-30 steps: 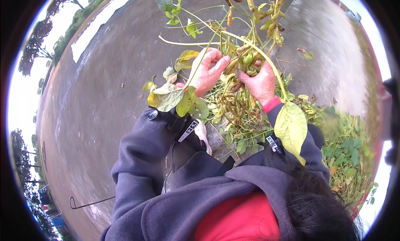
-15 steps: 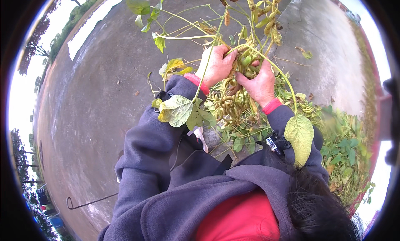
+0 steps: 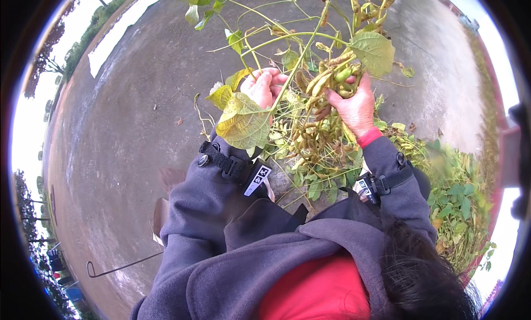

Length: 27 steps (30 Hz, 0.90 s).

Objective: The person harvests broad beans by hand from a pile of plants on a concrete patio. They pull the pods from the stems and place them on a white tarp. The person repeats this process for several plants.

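Observation:
A soybean plant (image 3: 326,79) hangs in front of me, with yellow-brown and green pods clustered on its stems. My right hand (image 3: 355,108) is wrapped round the plant at its right side, thumb against the pods. To the left, my left hand (image 3: 263,89) has its fingers curled together beside a thin stalk; what lies between them is hidden. A large yellowing leaf (image 3: 245,123) hangs in front of that wrist. Another broad green leaf (image 3: 373,53) stands above my right hand.
Below the hands lies a heap of podded stems (image 3: 315,143). More cut leafy plants (image 3: 456,201) are piled at the right. Concrete ground (image 3: 127,126) stretches to the left, with a bent metal rod (image 3: 124,267) near the lower left.
My left hand has come off the plant's middle and moved left and slightly down. My right hand keeps its hold, and the plant has turned, bringing other leaves forward.

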{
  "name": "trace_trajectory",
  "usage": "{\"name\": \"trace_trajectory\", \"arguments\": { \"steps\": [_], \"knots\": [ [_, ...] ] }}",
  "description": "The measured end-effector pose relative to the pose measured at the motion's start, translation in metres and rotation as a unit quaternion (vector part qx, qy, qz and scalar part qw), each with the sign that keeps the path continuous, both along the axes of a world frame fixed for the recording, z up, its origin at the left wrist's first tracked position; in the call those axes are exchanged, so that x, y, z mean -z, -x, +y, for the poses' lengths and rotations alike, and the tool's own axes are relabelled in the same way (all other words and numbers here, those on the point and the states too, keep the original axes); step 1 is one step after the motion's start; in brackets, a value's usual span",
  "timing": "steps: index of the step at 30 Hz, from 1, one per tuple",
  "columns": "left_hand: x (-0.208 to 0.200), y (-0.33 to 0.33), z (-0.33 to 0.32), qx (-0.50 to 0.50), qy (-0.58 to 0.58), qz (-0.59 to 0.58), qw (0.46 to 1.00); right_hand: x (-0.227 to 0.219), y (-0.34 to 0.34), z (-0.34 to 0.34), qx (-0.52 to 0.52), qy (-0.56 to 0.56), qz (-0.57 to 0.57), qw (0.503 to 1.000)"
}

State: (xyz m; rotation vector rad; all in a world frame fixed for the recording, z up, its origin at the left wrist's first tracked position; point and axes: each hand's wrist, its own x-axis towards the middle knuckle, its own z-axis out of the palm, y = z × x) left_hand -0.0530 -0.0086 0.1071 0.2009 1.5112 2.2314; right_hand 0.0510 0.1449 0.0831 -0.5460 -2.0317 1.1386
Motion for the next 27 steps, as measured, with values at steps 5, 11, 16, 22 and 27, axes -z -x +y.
{"name": "trace_trajectory", "arguments": {
  "steps": [5,11,16,22,27],
  "knots": [
    [0.028,-0.010,-0.007,0.043,-0.020,-0.019,0.999,0.002,0.003,0.002,0.034,-0.021,-0.017,0.999],
    [0.019,-0.002,0.018,-0.002,-0.045,0.001,0.999,-0.002,0.000,-0.006,-0.028,-0.055,-0.012,0.998],
    [0.006,0.015,0.020,0.049,0.058,0.056,0.996,-0.004,-0.004,-0.009,-0.054,-0.030,-0.023,0.998],
    [0.005,0.032,0.004,0.077,0.136,-0.030,0.987,-0.003,-0.004,-0.005,-0.030,-0.034,-0.029,0.999],
    [0.013,0.037,-0.001,0.139,0.058,-0.066,0.986,0.000,-0.006,-0.003,-0.060,-0.016,0.008,0.998]
  ]
}}
